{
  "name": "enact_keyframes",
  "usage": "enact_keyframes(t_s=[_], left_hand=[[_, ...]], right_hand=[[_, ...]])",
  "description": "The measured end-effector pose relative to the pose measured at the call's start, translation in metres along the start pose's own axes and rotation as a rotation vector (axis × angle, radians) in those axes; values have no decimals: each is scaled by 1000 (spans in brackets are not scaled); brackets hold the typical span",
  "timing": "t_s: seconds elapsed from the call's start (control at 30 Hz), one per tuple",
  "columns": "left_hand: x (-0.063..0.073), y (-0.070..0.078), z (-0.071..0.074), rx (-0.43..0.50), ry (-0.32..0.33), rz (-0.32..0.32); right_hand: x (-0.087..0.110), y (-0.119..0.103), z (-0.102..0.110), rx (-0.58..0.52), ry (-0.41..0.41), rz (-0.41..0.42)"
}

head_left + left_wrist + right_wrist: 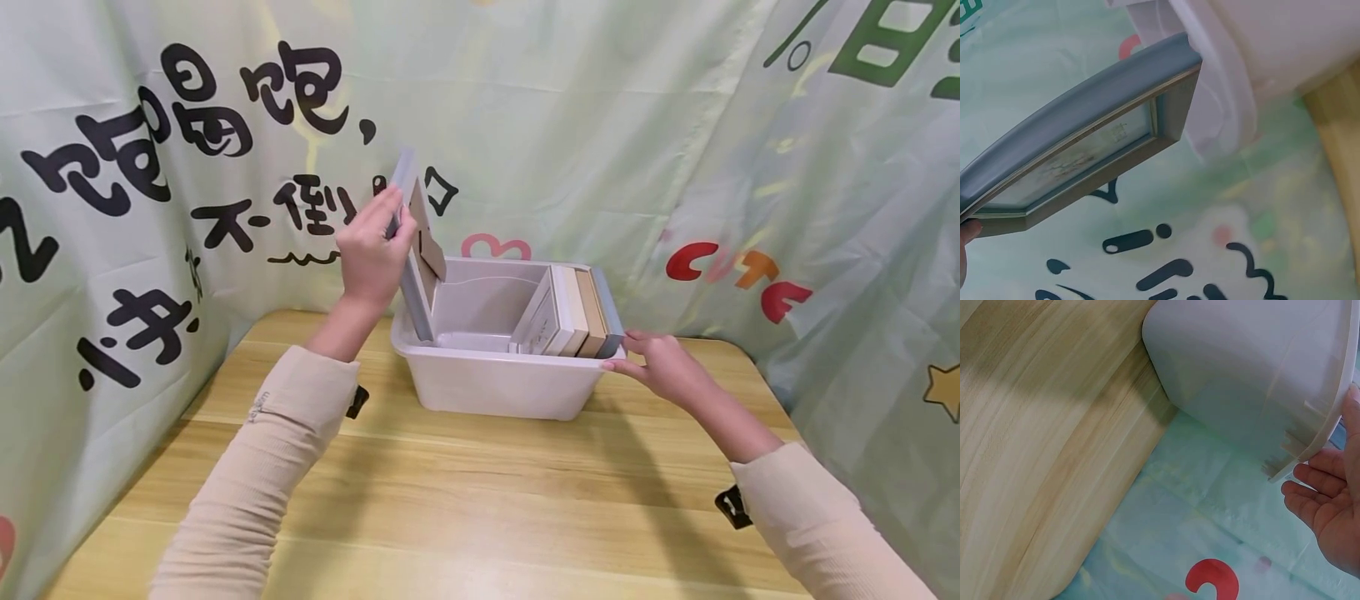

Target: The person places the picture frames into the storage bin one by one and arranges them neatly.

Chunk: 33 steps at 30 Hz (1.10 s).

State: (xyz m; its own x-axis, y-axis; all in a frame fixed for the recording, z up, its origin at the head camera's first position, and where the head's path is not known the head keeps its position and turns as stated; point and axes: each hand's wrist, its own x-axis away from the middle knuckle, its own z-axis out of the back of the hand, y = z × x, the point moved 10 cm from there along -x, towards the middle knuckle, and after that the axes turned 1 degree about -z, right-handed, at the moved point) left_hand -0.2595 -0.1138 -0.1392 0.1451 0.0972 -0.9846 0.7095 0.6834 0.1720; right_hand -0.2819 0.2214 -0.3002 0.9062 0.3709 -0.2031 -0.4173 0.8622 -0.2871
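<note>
My left hand (375,250) grips a grey-blue picture frame (417,292), holding it upright and tilted. The frame's lower end dips into the left end of a white plastic bin (495,383); its back, with a stand flap, faces the bin. The left wrist view shows the glazed front of the frame (1085,115) and only a bit of my hand at the edge. My right hand (671,367) touches the bin's right end, fingers loosely extended. In the right wrist view, my thumb and fingers meet the bin's rim (1332,425).
Several flat frames or boxes (573,317), white, tan and blue-grey, lean together inside the bin's right side. The bin stands on a wood-grain table (465,500). A printed fabric curtain (570,125) hangs close behind and around it.
</note>
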Motion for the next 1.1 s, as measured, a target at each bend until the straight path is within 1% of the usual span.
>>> enact_keyframes(t_s=[0.17,0.4,0.6,0.73,0.87,1.0,1.1], left_hand=[[10,1,-7,6,-5,-8],[27,4,-20,6,-17,-28],[43,6,-32,35,-35,-19],[51,8,-37,41,-42,-13],[59,11,-41,40,-31,-15],[65,15,-45,32,-19,-32],[71,16,-47,34,-5,-29]], right_hand=[[0,0,-1,3,2,0],[0,0,-1,3,1,-6],[1,1,-1,5,5,-7],[1,1,-2,3,5,-5],[2,1,-3,1,4,-7],[1,1,-2,4,10,1],[0,1,-1,7,13,2]])
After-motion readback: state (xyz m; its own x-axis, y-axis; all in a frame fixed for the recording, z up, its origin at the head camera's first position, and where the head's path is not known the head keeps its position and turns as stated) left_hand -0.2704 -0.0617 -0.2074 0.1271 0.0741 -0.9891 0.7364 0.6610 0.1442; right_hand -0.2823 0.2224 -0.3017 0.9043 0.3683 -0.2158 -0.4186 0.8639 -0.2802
